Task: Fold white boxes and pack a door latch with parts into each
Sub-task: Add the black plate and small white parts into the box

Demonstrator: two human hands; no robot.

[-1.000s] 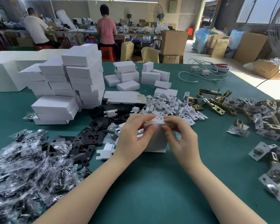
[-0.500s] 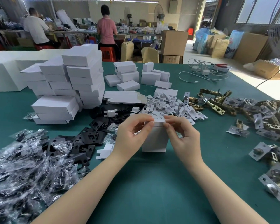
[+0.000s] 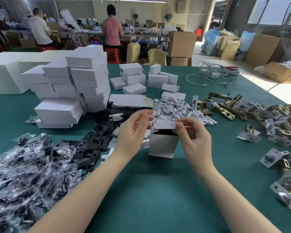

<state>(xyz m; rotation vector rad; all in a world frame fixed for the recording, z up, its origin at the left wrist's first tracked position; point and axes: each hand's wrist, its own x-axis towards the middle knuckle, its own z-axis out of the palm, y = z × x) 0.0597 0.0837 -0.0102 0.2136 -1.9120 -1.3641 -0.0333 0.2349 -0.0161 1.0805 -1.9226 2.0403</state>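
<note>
On the green table (image 3: 158,190) between my hands the white box (image 3: 162,145) stands upright, mouth up; my right hand (image 3: 194,140) pinches its top flap (image 3: 164,126), my left hand (image 3: 133,132) hovers slack beside it

green table (image 3: 158,199): white box stacks (image 3: 74,88), black plates (image 3: 91,148), bagged parts (image 3: 23,174), brass latches (image 3: 259,118), cables (image 3: 213,74).
</note>
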